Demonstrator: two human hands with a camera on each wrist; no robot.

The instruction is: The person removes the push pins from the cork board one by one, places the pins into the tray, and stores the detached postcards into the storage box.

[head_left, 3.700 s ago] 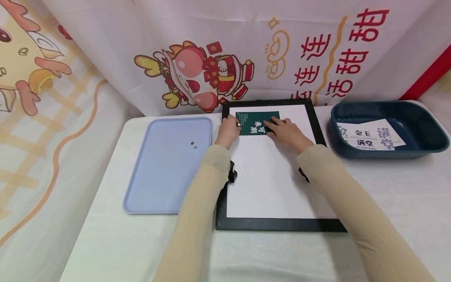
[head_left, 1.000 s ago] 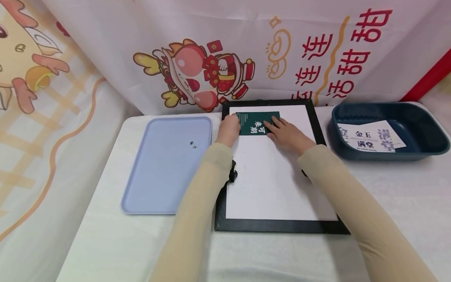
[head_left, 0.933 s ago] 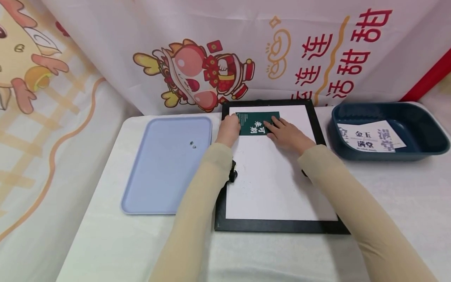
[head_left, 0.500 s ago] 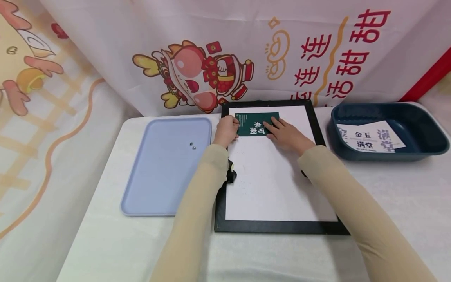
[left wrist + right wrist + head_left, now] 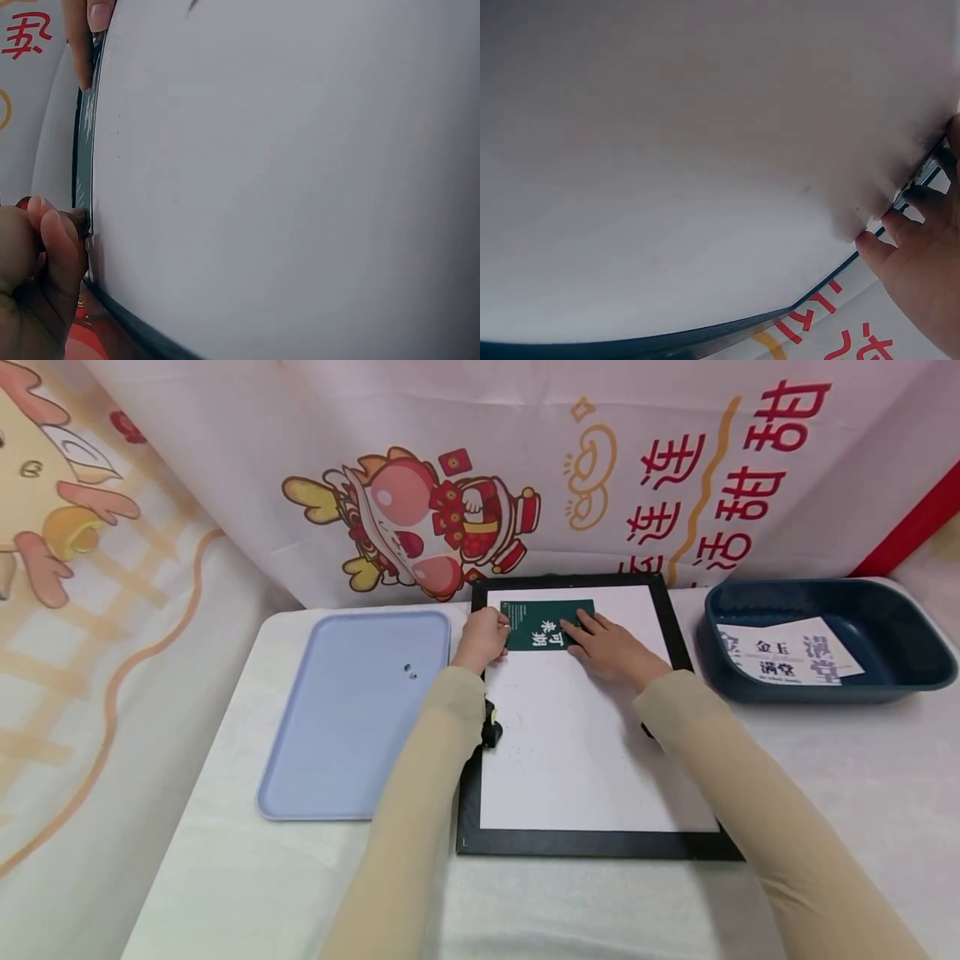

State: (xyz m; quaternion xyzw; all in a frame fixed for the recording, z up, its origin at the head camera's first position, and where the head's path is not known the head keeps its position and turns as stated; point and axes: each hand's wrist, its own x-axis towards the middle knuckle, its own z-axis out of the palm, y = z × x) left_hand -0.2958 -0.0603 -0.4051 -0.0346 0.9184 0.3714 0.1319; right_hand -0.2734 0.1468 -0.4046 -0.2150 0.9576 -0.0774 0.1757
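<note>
A dark green card (image 5: pixel 535 614) with white characters lies flat near the far edge of a white board (image 5: pixel 592 752) with a black frame. My left hand (image 5: pixel 482 635) is at the card's left edge, its thumb and fingers curled together. Between the fingertips it pinches a small shiny pushpin, mostly hidden by the fingers. In the left wrist view the left hand's bent fingers (image 5: pixel 60 232) meet at the board's surface. My right hand (image 5: pixel 611 647) rests on the card's right part with its fingers spread and extended. The right wrist view shows its fingertips (image 5: pixel 866 241) touching the surface.
A light blue tray (image 5: pixel 337 735) on the left carries two small shiny pushpins (image 5: pixel 409 672). To the right stands a dark blue basin (image 5: pixel 900 672) with white printed cards (image 5: pixel 787 652). A printed cloth (image 5: pixel 585 468) hangs behind the board. Tiny dark marks dot the board.
Over the last second my left hand has shifted slightly left, uncovering more of the card's left edge. The right hand and the card have stayed in place.
</note>
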